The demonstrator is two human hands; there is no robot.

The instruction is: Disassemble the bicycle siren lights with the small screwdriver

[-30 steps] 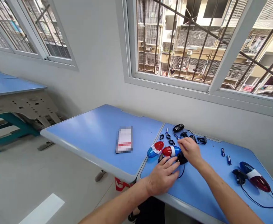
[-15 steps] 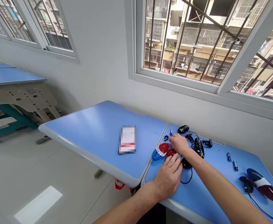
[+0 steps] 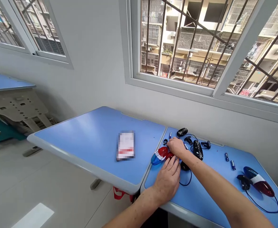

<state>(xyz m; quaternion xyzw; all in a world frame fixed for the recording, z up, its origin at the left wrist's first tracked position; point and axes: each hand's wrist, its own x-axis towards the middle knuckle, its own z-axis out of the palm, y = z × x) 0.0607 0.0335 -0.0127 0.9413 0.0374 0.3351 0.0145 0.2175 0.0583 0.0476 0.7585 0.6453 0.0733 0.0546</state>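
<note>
My left hand (image 3: 167, 180) lies over a glossy red plastic piece (image 3: 169, 155), its fingers together and pressed on it; most of that piece is hidden. Just beyond, my right hand (image 3: 177, 147) has its fingers bent and closed near the same piece, and whatever is between them is hidden. Against the fingers on the left rests a red-and-blue plastic light (image 3: 160, 155) with a white middle band. A small black clamp (image 3: 165, 142) and a blue battery (image 3: 170, 135) lie close to my right fingertips.
Black oval housings (image 3: 197, 149) with cables and black brackets (image 3: 205, 145) lie beyond my right wrist. Two batteries (image 3: 233, 165) and another red-and-blue light (image 3: 260, 182) on a black mount are farther right. A blurred-out flat item (image 3: 126, 145) lies on the left desk.
The view has shifted slightly, so the desk items appear farther left. Both hands stay at the red piece, with the right fingers slightly lower against it.
</note>
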